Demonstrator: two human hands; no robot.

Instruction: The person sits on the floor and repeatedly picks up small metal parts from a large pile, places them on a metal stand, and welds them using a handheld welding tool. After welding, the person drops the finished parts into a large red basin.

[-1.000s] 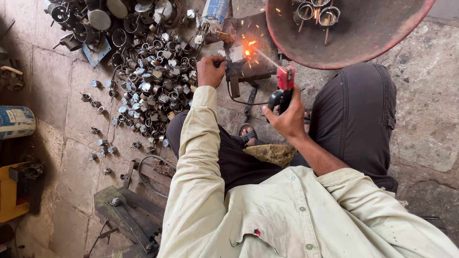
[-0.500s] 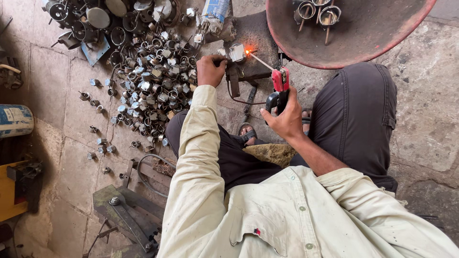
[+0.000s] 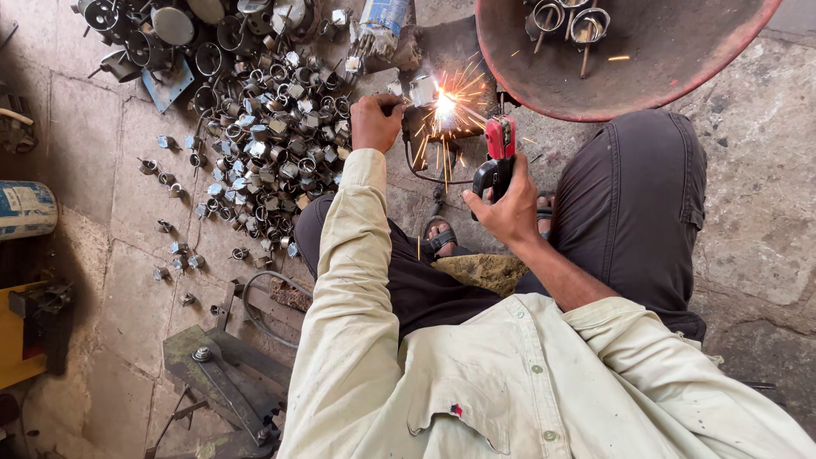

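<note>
Shirt: pale, creased cotton shirt with buttons fills the near edge; its long left sleeve runs up to the wrist.
Trousers: dark cloth trousers over bent knees; a sandalled foot shows between them.
Right hand: the right hand is closed around a red and black electrode holder, which points up toward the sparks.
Left hand: the left hand is curled, fingers pinching a small metal piece just beside the arc.
Work spot: bright white-orange sparks burst where the holder's tip meets the small metal piece, on a dark block between the two hands.
Loose parts: a dense heap of short, shiny metal rings and fittings lies touching the left hand's side, with strays scattered over the floor.
Pan: a round, rust-red metal pan sits beyond the right knee, holding a few finished ring pieces with stems.
Floor: rough, cracked stone slabs; open room lies right of the knee.
Left edge: a green steel jig and a blue and white can lie well apart from the hands.
</note>
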